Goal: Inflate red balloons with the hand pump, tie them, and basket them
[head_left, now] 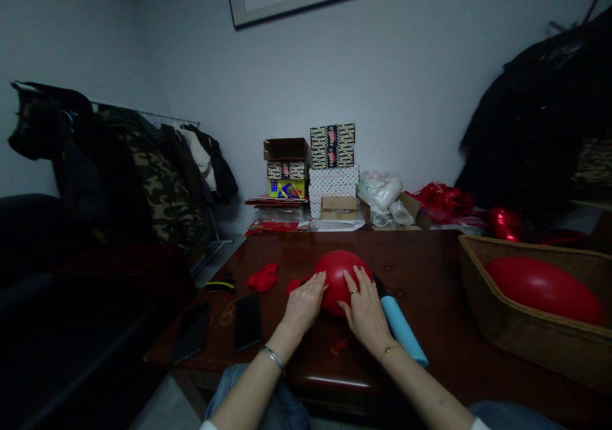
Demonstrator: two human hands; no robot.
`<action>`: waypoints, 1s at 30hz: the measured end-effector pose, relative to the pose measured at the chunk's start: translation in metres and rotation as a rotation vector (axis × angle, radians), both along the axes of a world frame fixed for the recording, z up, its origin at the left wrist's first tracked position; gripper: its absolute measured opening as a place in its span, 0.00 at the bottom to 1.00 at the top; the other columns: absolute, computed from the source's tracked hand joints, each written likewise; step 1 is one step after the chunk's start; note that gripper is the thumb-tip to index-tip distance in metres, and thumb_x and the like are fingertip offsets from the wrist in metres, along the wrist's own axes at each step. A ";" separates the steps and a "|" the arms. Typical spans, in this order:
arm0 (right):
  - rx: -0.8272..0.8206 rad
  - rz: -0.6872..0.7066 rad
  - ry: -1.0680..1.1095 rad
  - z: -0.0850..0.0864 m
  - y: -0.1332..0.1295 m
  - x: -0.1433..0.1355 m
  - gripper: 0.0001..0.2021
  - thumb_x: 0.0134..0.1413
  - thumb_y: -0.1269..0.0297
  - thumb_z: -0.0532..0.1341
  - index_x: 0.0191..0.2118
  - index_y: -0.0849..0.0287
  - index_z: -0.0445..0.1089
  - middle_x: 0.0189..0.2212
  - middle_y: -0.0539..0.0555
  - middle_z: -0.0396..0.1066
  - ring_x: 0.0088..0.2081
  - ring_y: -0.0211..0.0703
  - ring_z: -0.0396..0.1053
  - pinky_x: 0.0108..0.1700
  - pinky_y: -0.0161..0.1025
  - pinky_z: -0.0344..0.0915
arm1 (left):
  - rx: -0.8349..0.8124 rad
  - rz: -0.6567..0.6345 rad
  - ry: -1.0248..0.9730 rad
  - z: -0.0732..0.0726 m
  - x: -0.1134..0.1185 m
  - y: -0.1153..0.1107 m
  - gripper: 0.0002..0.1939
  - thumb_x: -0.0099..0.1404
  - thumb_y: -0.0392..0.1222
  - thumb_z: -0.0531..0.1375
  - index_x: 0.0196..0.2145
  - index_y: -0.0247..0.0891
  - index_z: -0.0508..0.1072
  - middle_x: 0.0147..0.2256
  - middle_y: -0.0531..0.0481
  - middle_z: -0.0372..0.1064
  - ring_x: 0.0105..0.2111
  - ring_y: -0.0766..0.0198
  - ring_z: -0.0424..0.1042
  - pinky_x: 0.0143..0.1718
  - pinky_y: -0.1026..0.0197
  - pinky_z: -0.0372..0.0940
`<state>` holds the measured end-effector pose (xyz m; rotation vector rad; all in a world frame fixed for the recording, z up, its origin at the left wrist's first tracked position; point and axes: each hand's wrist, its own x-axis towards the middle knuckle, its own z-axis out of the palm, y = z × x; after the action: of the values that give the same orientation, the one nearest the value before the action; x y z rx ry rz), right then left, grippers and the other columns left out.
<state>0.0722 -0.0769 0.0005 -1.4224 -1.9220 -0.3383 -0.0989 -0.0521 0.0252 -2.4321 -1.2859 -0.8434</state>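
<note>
A round, inflated red balloon [342, 270] rests on the dark wooden table [421, 258] between my hands. My left hand [306, 301] is against its left side, fingers together and touching the red surface. Spread fingers of my right hand [364, 305] lie on the balloon's right front. Part of another red piece [295, 285] shows just beyond my left hand. Right of my right hand lies a light blue cylinder [404, 331], with a dark part at its far end. A small red scrap [339, 346] is on the table in front of the balloon.
A wicker basket [526, 328] holding a red balloon [545, 286] stands at the right. Crumpled red material [262, 277], a yellow-and-black item [220, 286] and two dark flat devices [247, 321] lie left. Stacked boxes [333, 184] stand behind.
</note>
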 end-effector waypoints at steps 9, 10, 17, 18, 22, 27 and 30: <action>0.011 -0.073 -0.094 0.003 -0.004 -0.027 0.41 0.46 0.57 0.60 0.63 0.66 0.44 0.64 0.67 0.42 0.64 0.63 0.32 0.59 0.68 0.30 | -0.210 0.192 -0.043 0.007 0.011 -0.019 0.19 0.68 0.40 0.47 0.55 0.39 0.66 0.48 0.41 0.70 0.41 0.57 0.74 0.40 0.58 0.70; 0.000 -0.068 -0.095 0.004 -0.002 -0.026 0.40 0.45 0.57 0.61 0.63 0.65 0.46 0.63 0.68 0.44 0.64 0.62 0.34 0.59 0.67 0.30 | -0.191 0.166 -0.048 0.008 0.009 -0.020 0.19 0.68 0.40 0.47 0.54 0.39 0.67 0.49 0.41 0.69 0.43 0.56 0.73 0.41 0.57 0.70; -0.080 0.149 -0.050 0.017 0.002 -0.010 0.45 0.39 0.61 0.64 0.63 0.58 0.44 0.60 0.62 0.52 0.63 0.55 0.42 0.61 0.60 0.39 | 0.038 -0.133 -0.031 0.016 -0.011 -0.009 0.20 0.68 0.36 0.48 0.57 0.39 0.62 0.54 0.45 0.64 0.57 0.59 0.58 0.53 0.55 0.63; -0.082 0.172 -0.042 0.018 0.002 -0.008 0.46 0.39 0.61 0.64 0.64 0.58 0.42 0.60 0.61 0.52 0.63 0.55 0.42 0.61 0.60 0.38 | 0.054 -0.179 -0.021 0.017 -0.013 -0.007 0.21 0.68 0.36 0.48 0.57 0.40 0.61 0.55 0.46 0.63 0.58 0.60 0.56 0.55 0.54 0.62; -0.087 0.245 -0.020 0.022 0.003 0.000 0.50 0.38 0.62 0.65 0.64 0.60 0.34 0.61 0.61 0.51 0.63 0.53 0.43 0.62 0.60 0.37 | 0.072 -0.306 0.031 0.017 -0.017 -0.001 0.21 0.68 0.35 0.48 0.58 0.41 0.59 0.57 0.47 0.61 0.59 0.62 0.55 0.57 0.53 0.58; -0.106 0.208 0.044 0.019 0.001 0.009 0.39 0.44 0.64 0.62 0.62 0.55 0.45 0.62 0.61 0.49 0.63 0.53 0.44 0.60 0.59 0.46 | 0.081 -0.265 0.000 0.012 -0.017 0.001 0.20 0.68 0.34 0.46 0.56 0.40 0.62 0.53 0.47 0.65 0.55 0.63 0.62 0.56 0.55 0.61; -0.061 0.134 0.126 0.011 0.001 0.009 0.29 0.50 0.68 0.57 0.59 0.55 0.53 0.59 0.61 0.53 0.61 0.52 0.50 0.58 0.54 0.54 | 0.088 -0.092 -0.092 0.006 -0.015 0.002 0.20 0.68 0.35 0.46 0.55 0.39 0.64 0.52 0.45 0.67 0.51 0.60 0.67 0.52 0.56 0.64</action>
<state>0.0809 -0.0760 0.0118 -1.3138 -1.9267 -0.1252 -0.1138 -0.0498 0.0311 -2.4238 -1.1490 -1.0253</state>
